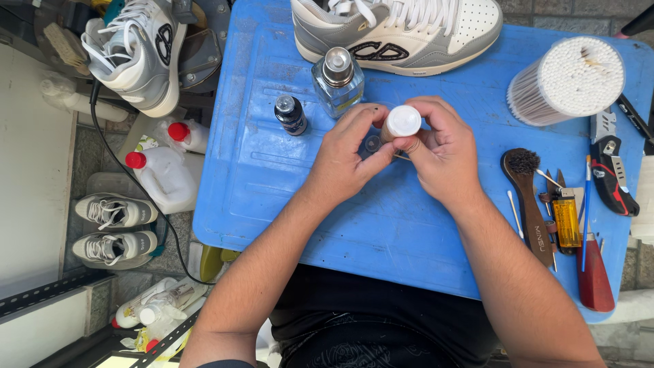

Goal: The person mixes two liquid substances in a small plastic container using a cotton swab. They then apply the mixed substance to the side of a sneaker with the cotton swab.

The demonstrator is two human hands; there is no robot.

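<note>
From my remote seat I read the scene from the left edge inward: a grey-and-white sneaker (139, 51) stands off the counter beside two white jugs with red caps (167, 170), and I leave all of that alone. On the blue counter (272, 204) a small dark bottle (291, 114) stands upright, and just right of it a clear glass bottle with a metal cap (338, 80); both sit close to my knuckles, so I judge that any twisting should stay compact and low to avoid knocking them over. My left hand (347, 160) is closed narrowly, its fingertips pinching the side of the small bottle with the white cap (400, 123), which I hold above the middle of the counter, just in front of the second sneaker (398, 34). My right hand (443, 146) wraps the other side of that same bottle, thumb and forefinger pressed at the cap. To do this well, I would let one hand steady the body and the other work the cap, keeping the bottle upright so nothing spills on the shoe behind it. A thin stick seems to pass under my fingers, though I cannot tell what it is. Further right lie a wooden-handled brush (530, 197), a yellow lighter (567, 221) and a round tub of cotton swabs (569, 80), well apart from my grip.
</note>
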